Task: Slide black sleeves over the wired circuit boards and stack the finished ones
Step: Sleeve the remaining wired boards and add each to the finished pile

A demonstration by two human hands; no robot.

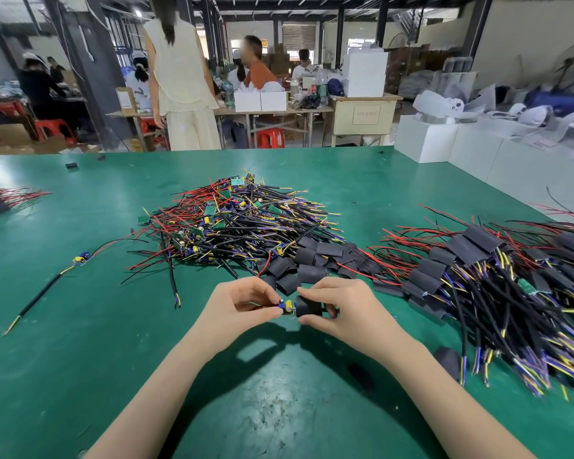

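Pinching a small circuit board (287, 307) between thumb and forefinger, the left hand (236, 308) holds it just above the green tabletop (80, 326), the board's blue and yellow parts showing between the two hands. The right hand (340, 313) grips a black sleeve (309, 307) with thumb below and fingers above; the sleeve's open end meets the board's right end, and how far the board sits inside cannot be told. Just beyond the hands lies a loose heap of empty black sleeves (322, 260). Behind that heap spreads a tangled pile of bare wired boards (232, 220), green boards mixed with red, black, yellow and purple leads. To the right, a stack of sleeved boards (471, 270) lies with its wires fanned toward the near edge. One single wired board (82, 258) rests apart on the left, its black cable running toward the near left. At the far left edge lies another small bundle of red wires (10, 197). White boxes (461, 144) stand at the tabletop's far right corner, and people (183, 77) work at benches beyond.
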